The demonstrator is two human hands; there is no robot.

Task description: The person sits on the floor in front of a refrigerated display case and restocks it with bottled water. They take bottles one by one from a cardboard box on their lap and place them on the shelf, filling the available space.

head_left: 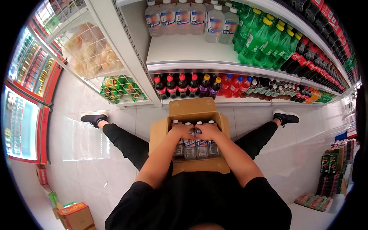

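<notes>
An open cardboard box (192, 107) stands on the floor between my outstretched legs, its flaps folded outward. Inside are several clear plastic bottles (202, 150) with white caps and blue-and-white labels. My left hand (184, 130) is curled round the upper part of a bottle at the left of the box. Beside it, my right hand (207, 131) grips the upper part of a neighbouring bottle. The fingertips of both hands nearly meet over the middle bottles. Similar bottles (175, 18) stand in rows at the left of the shelf in front of me.
Green bottles with yellow caps (258, 40) share the upper shelf (189, 51). Cola and other drinks (182, 86) line the lower shelf. A white wire rack (129, 51) stands at the left, near red-framed coolers (43, 135). Cartons (77, 215) lie at lower left; drink packs (329, 164) are stacked at right.
</notes>
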